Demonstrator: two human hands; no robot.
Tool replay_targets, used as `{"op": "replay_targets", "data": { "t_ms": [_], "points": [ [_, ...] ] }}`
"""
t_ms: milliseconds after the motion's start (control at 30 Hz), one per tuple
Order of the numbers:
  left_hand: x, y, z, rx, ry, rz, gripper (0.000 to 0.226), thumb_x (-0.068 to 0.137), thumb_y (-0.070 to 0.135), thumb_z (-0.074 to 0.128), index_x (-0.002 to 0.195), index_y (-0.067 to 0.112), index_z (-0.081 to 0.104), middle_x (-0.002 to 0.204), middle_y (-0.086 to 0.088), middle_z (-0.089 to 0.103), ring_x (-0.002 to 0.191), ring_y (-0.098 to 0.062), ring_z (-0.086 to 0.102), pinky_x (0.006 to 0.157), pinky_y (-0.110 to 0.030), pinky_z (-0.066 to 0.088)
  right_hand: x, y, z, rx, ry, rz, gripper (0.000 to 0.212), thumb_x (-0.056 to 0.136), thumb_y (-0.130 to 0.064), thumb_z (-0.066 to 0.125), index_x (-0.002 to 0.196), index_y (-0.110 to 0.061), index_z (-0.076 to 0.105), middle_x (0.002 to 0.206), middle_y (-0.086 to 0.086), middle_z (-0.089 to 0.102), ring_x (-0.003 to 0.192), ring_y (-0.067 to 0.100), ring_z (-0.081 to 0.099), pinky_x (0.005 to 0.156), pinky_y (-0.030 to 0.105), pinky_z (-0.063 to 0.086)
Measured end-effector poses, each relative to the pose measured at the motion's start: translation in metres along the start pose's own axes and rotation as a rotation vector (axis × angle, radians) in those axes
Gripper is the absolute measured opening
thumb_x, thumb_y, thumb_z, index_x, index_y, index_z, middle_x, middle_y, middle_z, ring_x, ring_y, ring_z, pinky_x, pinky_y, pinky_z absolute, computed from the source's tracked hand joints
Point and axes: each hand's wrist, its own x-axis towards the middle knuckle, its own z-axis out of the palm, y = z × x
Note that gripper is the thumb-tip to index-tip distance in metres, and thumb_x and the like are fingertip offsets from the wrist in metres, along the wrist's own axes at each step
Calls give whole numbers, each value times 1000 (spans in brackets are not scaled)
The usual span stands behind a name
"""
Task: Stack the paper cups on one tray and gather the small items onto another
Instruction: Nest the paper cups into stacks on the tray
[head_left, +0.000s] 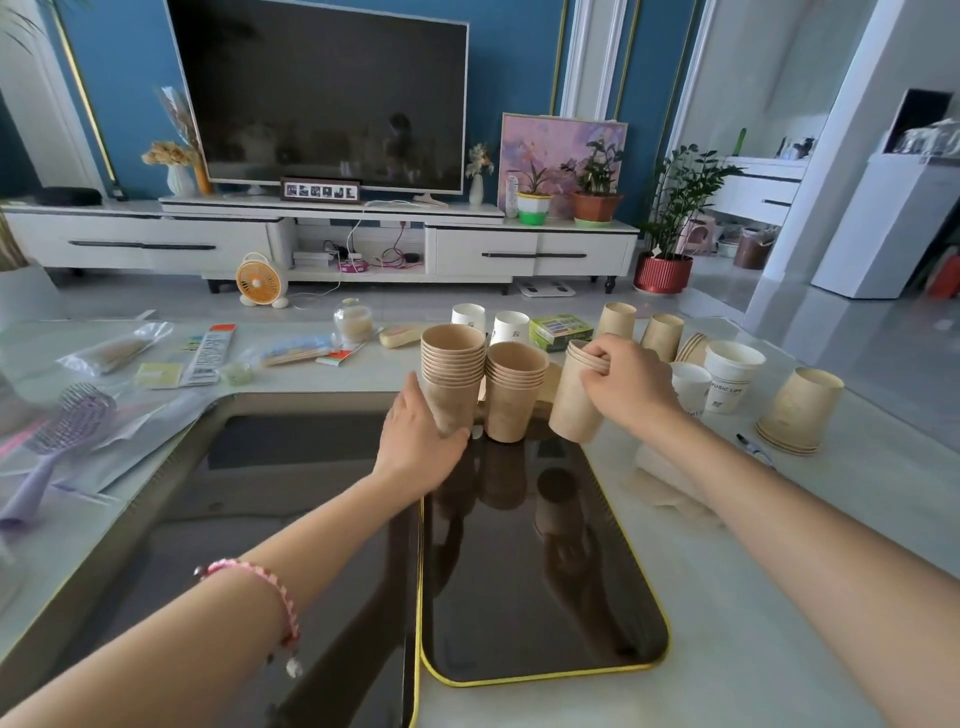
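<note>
- Kraft cup stack (574, 402) clamped at rim in right hand (628, 384), slightly tilted, just right of middle stack (511, 400), at yellow-rimmed tray (519, 597) far edge.
- Left hand (415, 441) wrapped round taller stack (452, 364) base.

Lit brightly and evenly by daylight from the far right of the yellow-rimmed tray (540, 571), with pale glare off the glossy floor (810, 338) on that side. Mirrors the cup stacks (514, 395) and forearms (223, 623) in the tray's dark gloss; throws only soft, faint shadows on the pale table (727, 597) right of the tray. Catches a dim room reflection in the television (322, 93) far behind the tray. Bends straight lines outward toward the edges, wide-angle style, stretching the forearms below the tray. Sharp around the tray, slightly soft far left and behind.
</note>
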Motion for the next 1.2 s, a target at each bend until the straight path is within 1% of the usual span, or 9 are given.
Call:
{"op": "replay_targets", "data": {
  "t_ms": [100, 167, 367, 500, 633, 833, 933, 1067, 1200],
  "points": [
    [21, 13, -8, -146, -17, 42, 114, 75, 16, 72, 146, 18, -17, 156, -10, 0, 145, -25, 8, 114, -38, 18, -2, -10, -9, 73, 17, -44, 23, 81, -6, 51, 97, -16, 65, 99, 5, 68, 95, 27, 59, 86, 40, 46],
    [35, 14, -8, -151, -21, 65, 118, 72, 13, 75, 146, 23, -17, 156, -9, 3, 143, -24, 13, 111, -38, 24, -5, -19, -9, 118, -31, -125, 24, 79, -5, 51, 93, -17, 66, 97, 2, 69, 95, 24, 60, 88, 43, 46],
    [50, 7, -12, -143, -60, 148, 59, 80, 10, 64, 132, 22, 39, 128, -8, 48, 115, -24, 51, 87, -28, 40, -23, -42, 20, 104, -185, -320, 18, 83, -11, 53, 88, -19, 68, 92, -3, 69, 96, 20, 57, 91, 40, 43],
    [55, 12, -25, -90, -214, 214, 56, 82, 8, 62, 133, 19, 41, 128, -7, 53, 118, -27, 52, 100, -41, 44, -36, -52, 47, 120, -224, -400, 12, 87, -18, 55, 89, -17, 67, 92, -1, 68, 92, 21, 58, 87, 44, 44],
    [59, 14, -36, 34, -270, 178, 67, 87, -1, 51, 145, 23, 26, 134, 1, 46, 112, -16, 50, 83, -10, 34, -41, -54, 62, 52, -185, -433, 20, 89, -21, 50, 97, -15, 67, 102, 1, 68, 103, 24, 55, 90, 35, 34],
    [44, 6, -33, -150, -93, 6, 55, 97, 15, 37, 148, 19, 16, 150, -11, 31, 133, -24, 37, 99, -28, 33, -35, -51, 62, 69, -230, -498, 38, 84, -41, 63, 116, -21, 64, 126, -3, 54, 124, 16, 39, 105, 32, 18],
    [31, 0, -29, -165, -3, 19, 54, 98, 28, 37, 147, 18, 17, 153, -10, 24, 138, -23, 29, 112, -37, 25, -18, -40, 45, 232, 15, -404, 28, 89, -28, 59, 114, -16, 66, 125, 3, 56, 122, 19, 45, 105, 34, 29],
    [10, 4, -20, 76, 185, 243, 51, 95, 39, 32, 141, 16, 30, 155, -10, 16, 142, -26, 17, 115, -41, 22, 9, -14, 37, -68, -189, -213, 43, 95, -22, 48, 137, -21, 44, 148, -1, 36, 138, 21, 30, 110, 41, 29],
    [-2, 20, -9, 259, 186, 502, 53, 90, 38, 24, 132, 13, 42, 151, -11, 27, 141, -27, 20, 115, -41, 17, 11, -10, 44, -136, -311, -295, 48, 97, -20, 41, 144, -21, 33, 157, -3, 21, 145, 20, 16, 117, 40, 18]
  ]
}}
